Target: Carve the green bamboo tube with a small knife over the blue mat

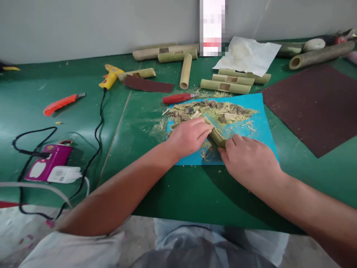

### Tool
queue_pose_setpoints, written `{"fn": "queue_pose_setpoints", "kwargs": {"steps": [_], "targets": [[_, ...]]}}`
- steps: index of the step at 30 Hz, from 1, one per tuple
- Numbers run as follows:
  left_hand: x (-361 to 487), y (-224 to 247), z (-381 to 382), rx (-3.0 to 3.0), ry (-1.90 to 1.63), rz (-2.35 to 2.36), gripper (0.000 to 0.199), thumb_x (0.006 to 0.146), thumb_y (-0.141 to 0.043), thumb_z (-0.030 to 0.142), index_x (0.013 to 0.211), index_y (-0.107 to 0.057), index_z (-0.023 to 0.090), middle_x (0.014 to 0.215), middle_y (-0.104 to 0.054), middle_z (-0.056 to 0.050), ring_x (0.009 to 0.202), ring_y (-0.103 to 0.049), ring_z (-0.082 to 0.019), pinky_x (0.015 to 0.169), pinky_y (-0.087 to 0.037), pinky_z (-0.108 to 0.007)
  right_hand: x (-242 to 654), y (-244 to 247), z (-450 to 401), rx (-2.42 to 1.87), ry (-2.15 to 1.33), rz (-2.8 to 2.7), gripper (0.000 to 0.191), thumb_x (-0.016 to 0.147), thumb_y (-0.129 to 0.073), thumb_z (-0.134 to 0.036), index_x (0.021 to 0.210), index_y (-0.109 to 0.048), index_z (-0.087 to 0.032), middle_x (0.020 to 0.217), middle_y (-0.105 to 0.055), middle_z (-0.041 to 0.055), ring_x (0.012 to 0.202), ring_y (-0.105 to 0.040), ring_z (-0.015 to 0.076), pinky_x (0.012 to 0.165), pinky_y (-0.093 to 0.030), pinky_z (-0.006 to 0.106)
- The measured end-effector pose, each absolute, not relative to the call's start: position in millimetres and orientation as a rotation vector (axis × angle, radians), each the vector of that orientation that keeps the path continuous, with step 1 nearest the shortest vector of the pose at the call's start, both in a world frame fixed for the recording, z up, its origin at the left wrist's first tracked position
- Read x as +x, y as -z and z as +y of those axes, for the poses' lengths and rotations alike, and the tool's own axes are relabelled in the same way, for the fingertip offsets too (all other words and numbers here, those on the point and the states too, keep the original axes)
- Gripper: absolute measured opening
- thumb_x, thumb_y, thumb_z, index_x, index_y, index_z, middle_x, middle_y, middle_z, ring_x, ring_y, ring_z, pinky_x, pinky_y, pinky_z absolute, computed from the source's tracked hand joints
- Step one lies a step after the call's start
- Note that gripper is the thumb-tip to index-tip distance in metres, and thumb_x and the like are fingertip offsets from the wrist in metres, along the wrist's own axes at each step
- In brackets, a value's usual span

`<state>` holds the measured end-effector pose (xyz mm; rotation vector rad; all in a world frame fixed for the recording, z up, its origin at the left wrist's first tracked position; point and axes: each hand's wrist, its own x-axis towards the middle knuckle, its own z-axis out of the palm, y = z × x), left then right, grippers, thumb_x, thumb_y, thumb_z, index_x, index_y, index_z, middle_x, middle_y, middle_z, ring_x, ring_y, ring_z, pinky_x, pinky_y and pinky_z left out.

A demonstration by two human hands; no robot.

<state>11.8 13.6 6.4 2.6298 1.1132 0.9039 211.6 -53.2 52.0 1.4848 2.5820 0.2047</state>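
A short bamboo tube [217, 137] with a slot cut in its side lies slantwise between my hands, above a blue sheet [245, 136]. My left hand [192, 134] has its fingers bent at the tube's upper end, closed on it. Wrapped round the lower right end is my right hand [248, 156]. Bamboo chips [223, 113] and pale shavings are heaped on the sheet just beyond my hands. A red-handled tool [178, 98] lies at the sheet's far left corner.
Slotted bamboo tubes [225, 86] lie at the back, near white paper [247, 56]. Dark sandpaper [315, 108] is at the right. On the left are a yellow glue gun [111, 77], an orange cutter [61, 105], and a purple power strip [50, 160] with cords.
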Motion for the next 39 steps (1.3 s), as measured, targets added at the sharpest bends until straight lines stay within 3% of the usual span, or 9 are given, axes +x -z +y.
{"fn": "queue_pose_setpoints", "kwargs": {"steps": [22, 26, 39], "targets": [[13.6, -7.8, 11.4, 2.597, -0.953, 1.142, 0.022, 0.1, -0.052, 0.023, 0.092, -0.07, 0.015, 0.082, -0.068, -0.004, 0.077, -0.065, -0.014, 0.07, -0.051, -0.025, 212.1, -49.3, -54.1, 1.51, -0.216, 2.616, 0.026, 0.096, -0.05, -0.024, 0.079, -0.067, -0.014, 0.073, -0.065, 0.0096, 0.065, -0.06, 0.0189, 0.054, -0.025, 0.031], [13.0, -8.1, 9.1, 2.613, -0.857, 1.12, 0.024, 0.102, -0.049, 0.025, 0.1, -0.071, 0.016, 0.086, -0.069, -0.004, 0.08, -0.065, -0.015, 0.072, -0.052, -0.026, 211.3, -50.9, -54.0, 1.505, -0.178, 2.601, 0.025, 0.095, -0.05, -0.021, 0.079, -0.067, -0.014, 0.074, -0.066, 0.0103, 0.066, -0.06, 0.0188, 0.054, -0.025, 0.031], [16.3, -7.9, 6.0, 2.643, -0.845, 1.125, 0.026, 0.103, -0.047, 0.026, 0.098, -0.07, 0.016, 0.085, -0.068, -0.005, 0.079, -0.065, -0.015, 0.07, -0.052, -0.026, 212.1, -48.7, -54.0, 1.523, -0.194, 2.614, 0.023, 0.095, -0.052, -0.022, 0.08, -0.067, -0.014, 0.074, -0.066, 0.0096, 0.067, -0.061, 0.0184, 0.054, -0.027, 0.03]]}}
